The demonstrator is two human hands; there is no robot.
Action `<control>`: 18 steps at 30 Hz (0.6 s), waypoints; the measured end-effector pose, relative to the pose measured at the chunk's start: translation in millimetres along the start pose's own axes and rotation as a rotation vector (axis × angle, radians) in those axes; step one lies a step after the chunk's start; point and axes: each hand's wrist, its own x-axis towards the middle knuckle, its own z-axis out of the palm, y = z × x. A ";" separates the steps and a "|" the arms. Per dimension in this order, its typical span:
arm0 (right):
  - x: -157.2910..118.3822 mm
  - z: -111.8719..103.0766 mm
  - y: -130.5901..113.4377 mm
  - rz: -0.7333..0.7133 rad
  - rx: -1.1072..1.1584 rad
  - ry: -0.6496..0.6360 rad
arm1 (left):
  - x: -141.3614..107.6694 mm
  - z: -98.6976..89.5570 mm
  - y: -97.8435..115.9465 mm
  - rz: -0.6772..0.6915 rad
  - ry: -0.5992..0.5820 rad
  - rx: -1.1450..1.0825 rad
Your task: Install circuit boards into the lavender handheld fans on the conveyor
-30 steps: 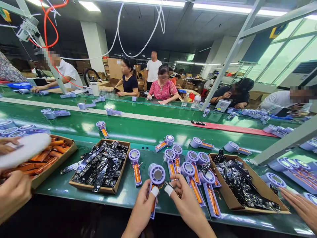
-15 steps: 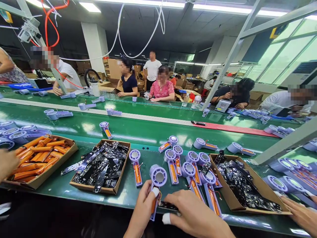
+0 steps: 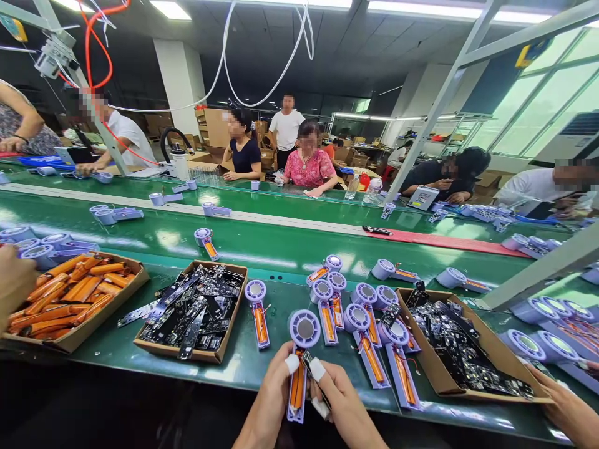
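Note:
My left hand (image 3: 267, 399) grips a lilac fan housing (image 3: 304, 328) by its long handle, which holds an orange battery (image 3: 297, 386). My right hand (image 3: 341, 402) pinches a narrow black circuit board (image 3: 312, 374) right beside the handle. White tape or finger cots cover a fingertip on each hand. The board's lower end is hidden by my fingers. Several similar housings with orange batteries (image 3: 327, 323) lie on the green belt just ahead.
A cardboard tray of orange batteries (image 3: 70, 344) and trays of black boards (image 3: 196, 355) stand on the belt. Co-workers' hands (image 3: 564, 411) enter at both sides. A second belt (image 3: 281, 240) runs beyond, with people working across it.
My right hand has lifted the black board and brought it up against the handle in my left hand. The housing now stands more upright. The co-worker's hand at the left has withdrawn slightly.

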 end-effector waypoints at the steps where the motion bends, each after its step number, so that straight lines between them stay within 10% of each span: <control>1: -0.6 0.8 -0.1 0.001 0.002 0.026 | -0.7 -0.1 0.1 0.008 0.026 0.037; 18: -19.1 15.2 -1.1 -0.155 -0.210 0.308 | 2.9 1.3 -13.2 0.151 0.343 0.417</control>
